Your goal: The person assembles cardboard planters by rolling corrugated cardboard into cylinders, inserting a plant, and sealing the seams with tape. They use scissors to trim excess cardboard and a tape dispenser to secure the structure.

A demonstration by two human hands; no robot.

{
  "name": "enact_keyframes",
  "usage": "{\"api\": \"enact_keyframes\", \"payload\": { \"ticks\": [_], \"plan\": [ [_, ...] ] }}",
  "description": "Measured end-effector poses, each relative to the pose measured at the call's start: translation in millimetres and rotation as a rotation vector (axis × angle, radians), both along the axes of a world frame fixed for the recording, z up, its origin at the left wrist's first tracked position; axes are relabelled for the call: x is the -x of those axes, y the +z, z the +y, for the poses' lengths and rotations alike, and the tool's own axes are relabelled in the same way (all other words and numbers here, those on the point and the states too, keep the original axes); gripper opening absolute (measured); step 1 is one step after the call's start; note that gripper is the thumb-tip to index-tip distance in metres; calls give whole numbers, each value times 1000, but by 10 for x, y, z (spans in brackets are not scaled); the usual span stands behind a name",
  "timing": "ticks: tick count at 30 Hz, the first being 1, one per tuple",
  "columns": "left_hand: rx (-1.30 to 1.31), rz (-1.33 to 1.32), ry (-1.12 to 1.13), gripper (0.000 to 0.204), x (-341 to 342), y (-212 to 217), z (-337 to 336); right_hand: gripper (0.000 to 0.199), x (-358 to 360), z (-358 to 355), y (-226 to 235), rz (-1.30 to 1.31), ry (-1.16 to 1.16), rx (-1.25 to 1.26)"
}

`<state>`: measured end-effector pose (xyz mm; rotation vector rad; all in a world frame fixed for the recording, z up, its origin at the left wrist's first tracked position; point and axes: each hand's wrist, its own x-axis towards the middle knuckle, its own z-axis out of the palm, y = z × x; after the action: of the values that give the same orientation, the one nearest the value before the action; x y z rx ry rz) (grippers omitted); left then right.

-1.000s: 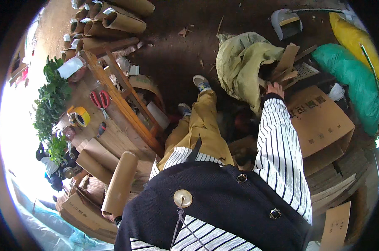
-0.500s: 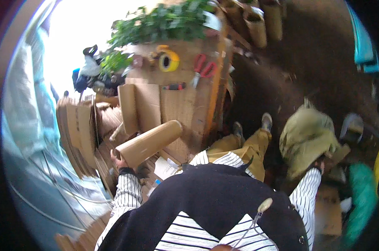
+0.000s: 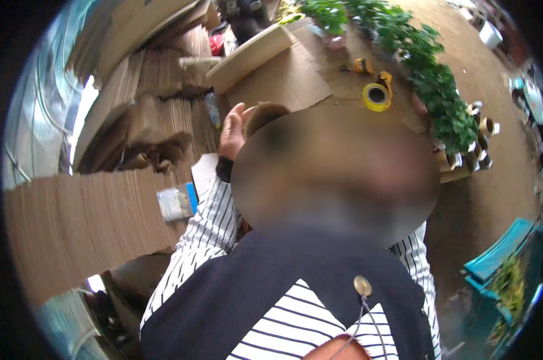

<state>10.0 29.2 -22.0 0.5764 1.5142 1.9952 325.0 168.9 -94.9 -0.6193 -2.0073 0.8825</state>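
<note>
My left hand (image 3: pixel 231 137) is raised at the left of the bench, its fingers against the curved end of a brown cardboard tube (image 3: pixel 264 114). A large blurred oval hides most of the tube and the middle of the view. My right sleeve (image 3: pixel 412 245) runs up into that blur from the lower right, so my right hand and whatever it may touch are hidden. Beyond the tube lies a folded sheet of cardboard (image 3: pixel 283 72). A roll of yellow tape (image 3: pixel 376 97) rests farther off to the right of that sheet.
Stacks of flat cardboard (image 3: pixel 91 222) crowd the left side, with a small printed packet (image 3: pixel 177 203) on them. Leafy potted plants (image 3: pixel 430 78) line the bench's far right edge, near several cardboard tubes (image 3: pixel 486 127). A teal crate (image 3: pixel 499 252) stands at right.
My view has swung so the bench now lies straight ahead. My right arm has come in from the khaki cloth at the right toward my front. The tube in my left hand is now mostly hidden.
</note>
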Motion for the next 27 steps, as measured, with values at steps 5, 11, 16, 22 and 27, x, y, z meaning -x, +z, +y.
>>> {"api": "enact_keyframes", "payload": {
  "ticks": [5, 11, 16, 22, 27],
  "plan": [
    [-132, 39, -187, 52, 13, -47, -54, 45, 1111, 159, 1132, -61, 569, -375],
    [-220, -353, -231, 53, 112, -755, -580, 19, 1509, -172, 759, -296, 552, -562],
    [276, -263, 20, 29, 650, -2528, -857, 21, 1668, -229, 763, -357, 387, -543],
    [222, -264, -69, 34, 991, -2445, -516, 28, 1818, -92, 897, -357, 485, -434],
    [144, -255, -171, 36, 1040, -1890, -262, 33, 1798, -106, 1021, -246, 408, -460]
  ]
}}
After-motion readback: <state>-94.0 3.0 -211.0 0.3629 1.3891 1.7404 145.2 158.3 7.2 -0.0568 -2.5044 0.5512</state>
